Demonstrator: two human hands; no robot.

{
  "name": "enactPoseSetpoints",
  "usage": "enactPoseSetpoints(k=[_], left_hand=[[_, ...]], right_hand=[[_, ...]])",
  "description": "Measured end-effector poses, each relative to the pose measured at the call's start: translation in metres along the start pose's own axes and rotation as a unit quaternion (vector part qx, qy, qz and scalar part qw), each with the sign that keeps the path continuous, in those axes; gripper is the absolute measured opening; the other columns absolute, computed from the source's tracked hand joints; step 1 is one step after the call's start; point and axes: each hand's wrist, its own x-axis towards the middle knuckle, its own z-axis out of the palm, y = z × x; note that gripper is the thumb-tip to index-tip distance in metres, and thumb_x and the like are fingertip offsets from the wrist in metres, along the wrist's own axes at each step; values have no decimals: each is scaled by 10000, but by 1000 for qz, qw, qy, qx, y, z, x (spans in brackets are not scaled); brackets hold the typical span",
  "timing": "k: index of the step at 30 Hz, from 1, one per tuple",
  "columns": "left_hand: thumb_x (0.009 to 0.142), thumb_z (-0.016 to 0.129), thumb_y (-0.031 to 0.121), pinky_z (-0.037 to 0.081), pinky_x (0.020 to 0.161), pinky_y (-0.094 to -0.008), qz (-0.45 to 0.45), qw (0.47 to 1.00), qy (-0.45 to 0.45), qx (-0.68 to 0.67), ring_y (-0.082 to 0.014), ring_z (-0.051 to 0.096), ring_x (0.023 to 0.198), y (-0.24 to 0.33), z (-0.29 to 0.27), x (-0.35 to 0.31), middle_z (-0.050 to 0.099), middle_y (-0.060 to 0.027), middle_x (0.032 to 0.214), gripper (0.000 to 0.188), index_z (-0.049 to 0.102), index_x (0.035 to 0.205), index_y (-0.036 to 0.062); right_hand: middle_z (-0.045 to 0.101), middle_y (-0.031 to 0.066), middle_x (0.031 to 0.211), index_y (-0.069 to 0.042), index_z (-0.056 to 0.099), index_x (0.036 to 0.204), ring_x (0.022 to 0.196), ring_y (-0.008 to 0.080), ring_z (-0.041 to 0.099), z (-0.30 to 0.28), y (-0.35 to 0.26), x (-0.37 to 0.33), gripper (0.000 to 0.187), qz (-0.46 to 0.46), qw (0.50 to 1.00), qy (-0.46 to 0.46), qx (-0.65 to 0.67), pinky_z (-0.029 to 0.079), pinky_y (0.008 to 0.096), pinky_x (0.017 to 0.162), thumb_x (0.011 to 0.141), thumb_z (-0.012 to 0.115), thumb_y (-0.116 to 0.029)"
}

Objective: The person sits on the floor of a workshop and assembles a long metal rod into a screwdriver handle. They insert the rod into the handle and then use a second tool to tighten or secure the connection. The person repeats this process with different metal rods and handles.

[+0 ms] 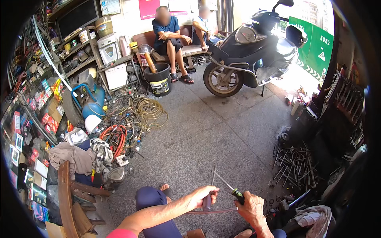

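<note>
Standing at the left is a wooden chair (64, 194), with rumpled clothing (73, 156) heaped just beyond it. Toward the middle, above the grey floor (186, 142), the step in hand is judged to be the holding of two tools nearly tip to tip; for the next move, steady wrists and a well-aimed point are called for. A purple-handled screwdriver (206, 203) is clamped in the curled fingers of the left hand (201, 196), handle down, slim shaft up. Just rightward, a green-and-black-handled screwdriver (238, 194) is gripped by the right hand (252, 206), its straight, bright shaft slanted up and leftward. Whether the shafts touch cannot be told. Farther right, loose metal tools (293, 168) are piled.
</note>
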Motion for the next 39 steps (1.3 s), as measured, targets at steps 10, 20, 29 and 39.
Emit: enactPoseSetpoints(k=[10, 20, 29, 39], left_hand=[[961, 544, 246, 442, 458, -271, 21, 999, 34, 2, -100, 491, 546, -11, -7, 12, 521, -25, 712, 202, 534, 912, 50], [1001, 451, 316, 503, 572, -251, 85, 996, 34, 21, -117, 580, 649, -8, 5, 0, 595, -17, 793, 266, 568, 1134, 118], [1009, 422, 300, 505, 542, -285, 7, 996, 90, 14, -125, 591, 641, -19, 0, 7, 597, -16, 776, 262, 583, 1085, 107], [1012, 413, 292, 511, 546, -296, 0, 997, 79, 18, -139, 597, 639, -24, 5, 9, 613, -34, 778, 277, 583, 1057, 77]], right_hand=[[624, 128, 668, -55, 529, 741, 623, 324, 633, -3, 0, 3, 308, 3, 999, -13, -29, 457, 453, 586, 681, 750, -260], [614, 158, 623, -19, 584, 756, 603, 341, 635, -20, -22, 14, 374, 183, 979, -5, 92, 487, 437, 592, 708, 765, -342], [571, 136, 546, 9, 597, 774, 499, 268, 602, -26, -16, 19, 361, 192, 966, 43, 166, 463, 368, 518, 703, 778, -295], [640, 145, 632, -39, 653, 775, 612, 315, 662, -21, -22, 11, 404, 58, 991, -81, 84, 523, 403, 600, 682, 781, -411]])
